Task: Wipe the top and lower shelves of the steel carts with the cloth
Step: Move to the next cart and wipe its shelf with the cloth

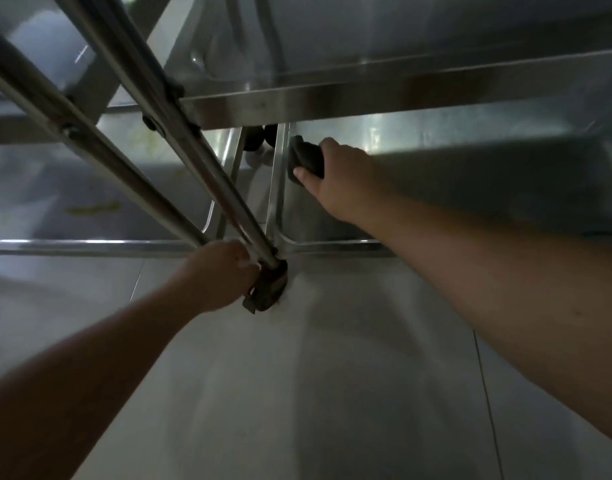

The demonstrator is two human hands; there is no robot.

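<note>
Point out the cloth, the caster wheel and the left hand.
cloth [305,156], head view, middle of the dark wad.
caster wheel [267,293], head view, dark housing under the post.
left hand [225,275], head view, back of hand.

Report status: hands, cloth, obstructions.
Right hand grips dark cloth on lower shelf. Left hand holds cart leg near caster. Nothing blocking.

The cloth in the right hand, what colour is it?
Dark grey, nearly black cloth, seen in the head view.
</note>
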